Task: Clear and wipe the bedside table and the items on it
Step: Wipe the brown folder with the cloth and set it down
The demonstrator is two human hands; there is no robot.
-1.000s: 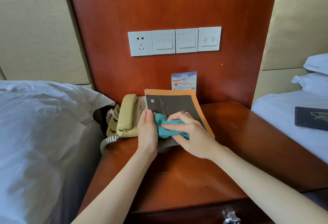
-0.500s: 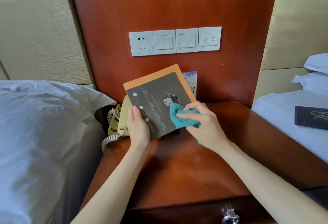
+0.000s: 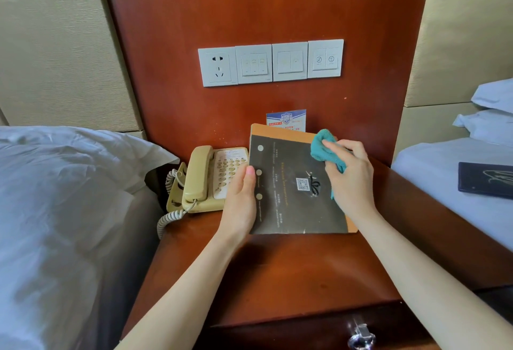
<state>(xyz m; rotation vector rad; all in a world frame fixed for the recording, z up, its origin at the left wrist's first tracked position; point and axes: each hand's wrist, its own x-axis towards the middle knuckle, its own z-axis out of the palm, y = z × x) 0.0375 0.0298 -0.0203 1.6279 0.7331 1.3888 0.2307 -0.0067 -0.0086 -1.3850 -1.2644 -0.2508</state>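
A dark grey and orange folder (image 3: 288, 200) is held over the middle of the reddish wooden bedside table (image 3: 291, 274). My left hand (image 3: 241, 205) grips its left edge, thumb on the cover. My right hand (image 3: 349, 177) presses a teal cloth (image 3: 323, 147) against the folder's upper right corner. A beige corded telephone (image 3: 205, 180) sits at the table's back left, beside the folder. A small blue and white card (image 3: 286, 120) stands against the wooden wall panel behind the folder, partly hidden by it.
A bed with white bedding (image 3: 61, 211) lies on the left, another bed (image 3: 455, 194) on the right with a dark booklet (image 3: 485, 180) on it. A socket and switch panel (image 3: 270, 62) is on the wall. A drawer knob (image 3: 361, 335) shows at the front.
The folder lay by the phone, was lifted and tilted, and now sits lower and squarer to me. My right hand moved the cloth from its lower middle to its upper right corner.
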